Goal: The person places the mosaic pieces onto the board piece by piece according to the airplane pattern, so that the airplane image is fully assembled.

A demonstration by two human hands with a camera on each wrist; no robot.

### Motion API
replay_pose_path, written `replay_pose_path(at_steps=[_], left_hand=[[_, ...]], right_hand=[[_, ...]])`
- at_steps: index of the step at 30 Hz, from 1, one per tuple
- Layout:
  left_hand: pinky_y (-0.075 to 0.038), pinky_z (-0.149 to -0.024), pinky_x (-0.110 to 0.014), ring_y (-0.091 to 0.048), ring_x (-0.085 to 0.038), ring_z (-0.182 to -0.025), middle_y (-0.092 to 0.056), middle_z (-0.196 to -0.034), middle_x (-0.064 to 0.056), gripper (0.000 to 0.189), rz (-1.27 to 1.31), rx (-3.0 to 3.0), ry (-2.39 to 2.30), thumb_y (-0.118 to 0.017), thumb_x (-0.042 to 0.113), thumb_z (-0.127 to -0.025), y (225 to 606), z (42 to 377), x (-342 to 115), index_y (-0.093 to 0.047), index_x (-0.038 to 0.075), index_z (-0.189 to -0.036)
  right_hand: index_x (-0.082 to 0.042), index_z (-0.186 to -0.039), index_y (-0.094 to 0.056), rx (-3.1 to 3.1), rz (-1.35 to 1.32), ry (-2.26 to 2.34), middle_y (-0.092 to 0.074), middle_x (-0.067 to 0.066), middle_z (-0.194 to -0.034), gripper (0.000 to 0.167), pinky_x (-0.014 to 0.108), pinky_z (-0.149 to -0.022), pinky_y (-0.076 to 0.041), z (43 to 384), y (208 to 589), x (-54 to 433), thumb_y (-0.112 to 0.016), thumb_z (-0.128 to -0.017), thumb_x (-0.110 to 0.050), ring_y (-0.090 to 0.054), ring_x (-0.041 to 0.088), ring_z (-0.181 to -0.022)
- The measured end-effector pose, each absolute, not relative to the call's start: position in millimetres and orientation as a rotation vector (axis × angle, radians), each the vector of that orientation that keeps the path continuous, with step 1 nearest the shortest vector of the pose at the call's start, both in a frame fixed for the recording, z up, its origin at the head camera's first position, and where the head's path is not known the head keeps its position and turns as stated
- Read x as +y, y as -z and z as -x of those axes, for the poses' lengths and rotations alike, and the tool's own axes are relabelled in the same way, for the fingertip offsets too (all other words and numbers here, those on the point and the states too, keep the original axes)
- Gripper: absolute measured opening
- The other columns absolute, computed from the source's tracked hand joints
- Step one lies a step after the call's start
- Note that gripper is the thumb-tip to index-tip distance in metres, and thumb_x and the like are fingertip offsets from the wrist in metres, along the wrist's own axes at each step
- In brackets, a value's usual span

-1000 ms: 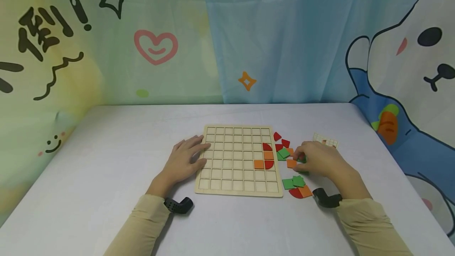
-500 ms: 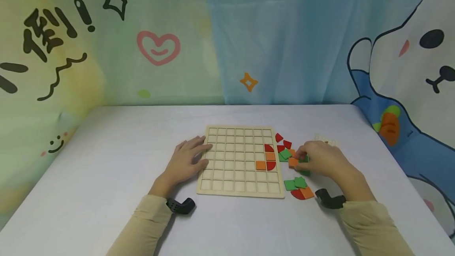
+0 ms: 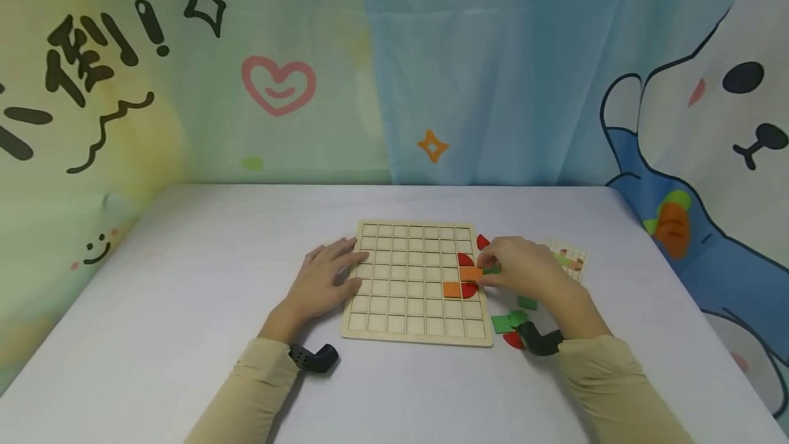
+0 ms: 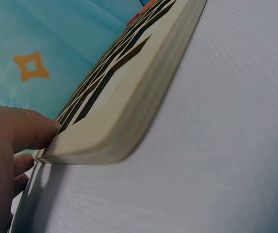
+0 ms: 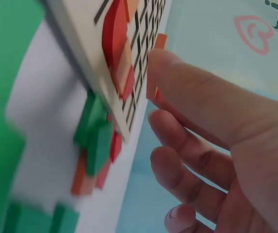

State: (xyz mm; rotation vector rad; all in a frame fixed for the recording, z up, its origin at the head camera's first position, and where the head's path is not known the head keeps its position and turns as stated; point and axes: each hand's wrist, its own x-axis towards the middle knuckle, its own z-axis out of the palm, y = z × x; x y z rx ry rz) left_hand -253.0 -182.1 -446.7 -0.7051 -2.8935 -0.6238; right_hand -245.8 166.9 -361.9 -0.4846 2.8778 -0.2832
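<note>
A pale wooden grid board (image 3: 407,307) lies on the white table. My left hand (image 3: 323,279) rests at its left edge, fingers loosely extended, the thumb (image 4: 34,128) touching the rim in the left wrist view. At the right edge, my right hand (image 3: 524,269) pinches an orange square tile (image 5: 152,90) between thumb and finger, above the board. Beneath and beside it sit a red rounded tile (image 3: 465,260), another red rounded tile (image 3: 470,290) and an orange square (image 3: 452,290) in the grid. The right hand hides part of the loose pile.
Loose green tiles (image 3: 502,324) and a red tile (image 3: 513,340) lie right of the board, partly behind the black wrist camera (image 3: 539,340). A small patterned grid card (image 3: 570,259) lies beyond the right hand. A printed curtain (image 3: 481,88) hangs behind the table.
My right hand has moved left from the loose pile to the board's right edge, carrying an orange square tile. The left hand stays on the left edge; the view has shifted slightly.
</note>
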Motion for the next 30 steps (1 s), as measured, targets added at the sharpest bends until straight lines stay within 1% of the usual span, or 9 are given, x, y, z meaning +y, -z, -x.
replay_pose_path(at_steps=[3, 8, 11, 14, 26, 30], left_hand=[[-0.018, -0.116, -0.050, -0.030, -0.024, -0.143, -0.039, -0.151, -0.004, 0.052, 0.706, -2.899, 0.621, -0.051, 0.047, -0.089, 448, 253, -183, -0.052, 0.025, -0.136], [-0.018, -0.117, -0.050, -0.030, -0.024, -0.143, -0.039, -0.151, -0.003, 0.052, 0.703, -2.901, 0.617, -0.051, 0.047, -0.090, 451, 254, -184, -0.052, 0.025, -0.136], [-0.018, -0.116, -0.051, -0.030, -0.024, -0.143, -0.039, -0.151, -0.003, 0.052, 0.700, -2.897, 0.618, -0.050, 0.047, -0.090, 451, 254, -185, -0.052, 0.025, -0.136], [-0.018, -0.116, -0.050, -0.029, -0.024, -0.143, -0.038, -0.151, -0.003, 0.051, 0.701, -2.897, 0.638, -0.051, 0.047, -0.090, 450, 254, -184, -0.052, 0.025, -0.136], [-0.018, -0.117, -0.049, -0.030, -0.023, -0.143, -0.039, -0.151, -0.002, 0.051, 0.688, -2.902, 0.614, -0.051, 0.045, -0.089, 447, 255, -180, -0.053, 0.025, -0.136], [-0.018, -0.117, -0.049, -0.030, -0.023, -0.143, -0.039, -0.151, -0.002, 0.051, 0.679, -2.908, 0.610, -0.051, 0.045, -0.089, 448, 255, -182, -0.053, 0.025, -0.136]], right_hand=[[-0.018, -0.101, -0.071, 2.864, 0.505, 0.324, -0.068, -0.005, -0.096, 0.030, 0.036, -0.069, -0.052, 250, 367, 159, -0.076, -0.078, -0.037, -0.061, 0.013, -0.086], [-0.019, -0.098, -0.071, 2.852, 0.506, 0.416, -0.066, -0.007, -0.088, 0.026, 0.031, -0.064, -0.047, 256, 375, 151, -0.075, -0.079, -0.036, -0.056, 0.011, -0.075], [-0.017, -0.101, -0.071, 2.859, 0.515, 0.447, -0.068, -0.006, -0.090, 0.028, 0.033, -0.066, -0.049, 259, 379, 148, -0.075, -0.079, -0.036, -0.058, 0.011, -0.076], [-0.017, -0.102, -0.071, 2.865, 0.513, 0.461, -0.069, -0.006, -0.092, 0.030, 0.035, -0.070, -0.052, 260, 382, 147, -0.075, -0.080, -0.037, -0.061, 0.011, -0.080], [-0.018, -0.101, -0.071, 2.869, 0.568, 0.512, -0.068, -0.005, -0.091, 0.022, 0.036, -0.075, -0.052, 259, 389, 147, -0.074, -0.082, -0.029, -0.062, 0.013, -0.084], [-0.019, -0.100, -0.071, 2.872, 0.567, 0.512, -0.067, -0.005, -0.090, 0.020, 0.035, -0.074, -0.052, 259, 390, 144, -0.073, -0.083, -0.029, -0.061, 0.012, -0.082]])
